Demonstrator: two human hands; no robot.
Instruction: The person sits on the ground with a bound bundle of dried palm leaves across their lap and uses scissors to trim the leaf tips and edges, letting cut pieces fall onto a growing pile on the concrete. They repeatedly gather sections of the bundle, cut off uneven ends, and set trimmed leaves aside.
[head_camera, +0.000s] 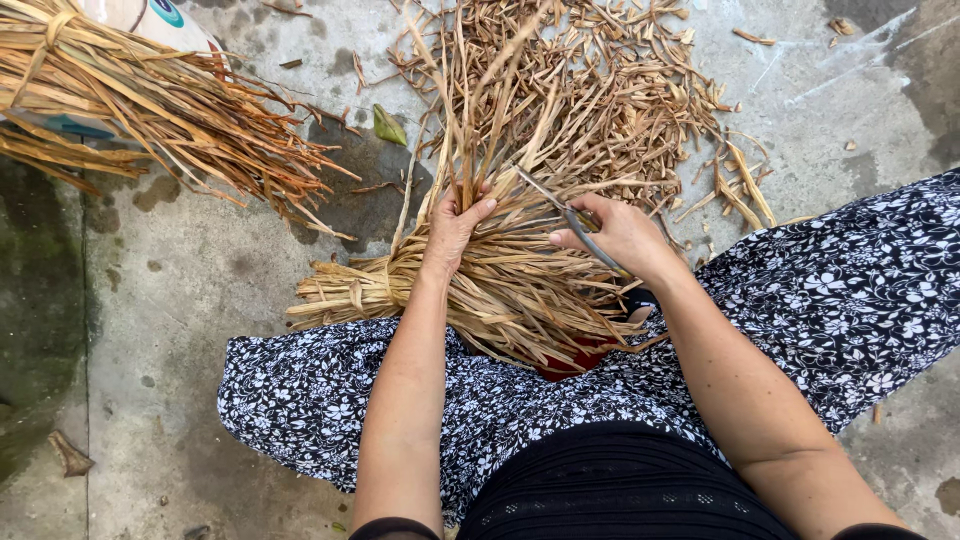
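Left hand (452, 228) gripped tied bundle of dry tan leaf strips (480, 285). Right hand (620, 232) closed on grey metal scissors (580, 225). Strips looked light, stiff, crackly; best held near tie.

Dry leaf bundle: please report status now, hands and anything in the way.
Left hand grips dry leaf bundle on lap. Right hand holds scissors, blades at the leaves. Cut pieces piled ahead; nothing blocking.

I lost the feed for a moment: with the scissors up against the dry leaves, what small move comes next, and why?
Probably close the scissors on the few leaf strips that the left hand pinches upright. The right hand holds the blades angled into the bundle of dry leaves just beside that grip, and a pile of short cut pieces lies on the concrete floor ahead, which suggests trimming.
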